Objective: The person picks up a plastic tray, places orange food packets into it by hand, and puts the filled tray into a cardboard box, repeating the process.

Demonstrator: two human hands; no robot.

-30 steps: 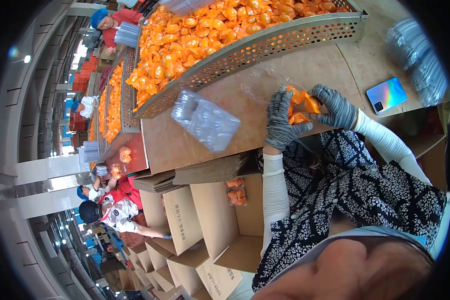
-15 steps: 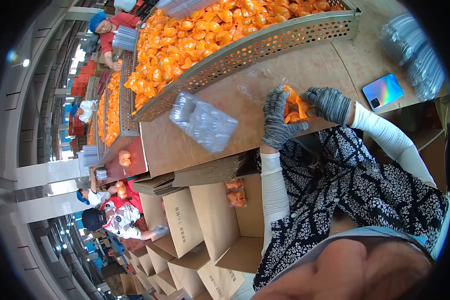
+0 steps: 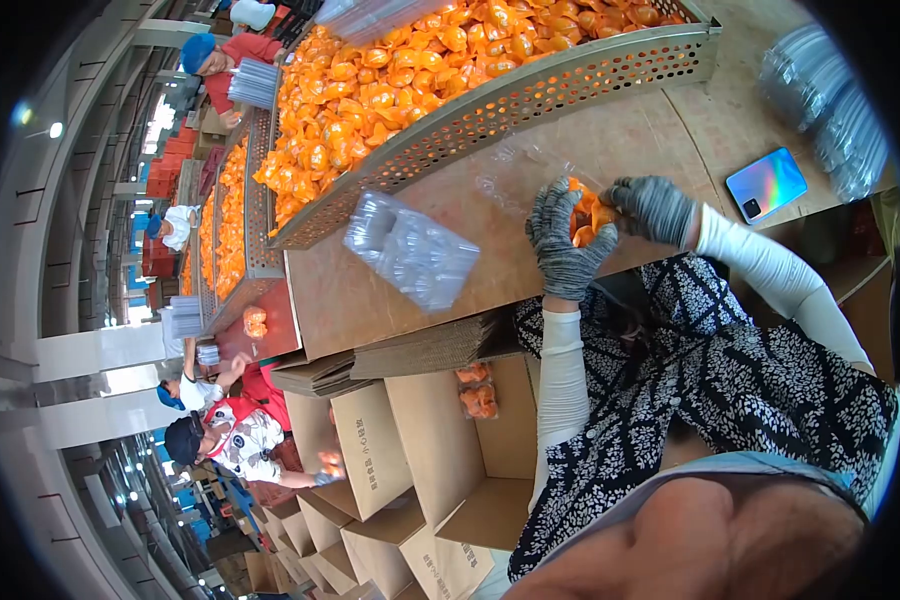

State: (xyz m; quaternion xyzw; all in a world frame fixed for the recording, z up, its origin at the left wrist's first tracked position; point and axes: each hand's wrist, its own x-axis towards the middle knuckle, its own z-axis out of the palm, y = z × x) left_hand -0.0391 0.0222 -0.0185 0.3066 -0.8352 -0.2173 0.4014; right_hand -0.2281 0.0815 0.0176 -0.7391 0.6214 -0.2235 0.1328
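Your gloved left hand (image 3: 565,240) and right hand (image 3: 655,205) are both curled tight around a small bundle of orange packets (image 3: 587,222), pressed between them just right of the frame's centre, at the near edge of the wooden table (image 3: 670,120). A clear plastic tray (image 3: 410,250) lies left of your hands and a phone (image 3: 767,185) to their right. The perforated metal trough (image 3: 530,95) heaped with orange fruit (image 3: 390,90) crosses the top, with open cardboard boxes (image 3: 450,440) below.
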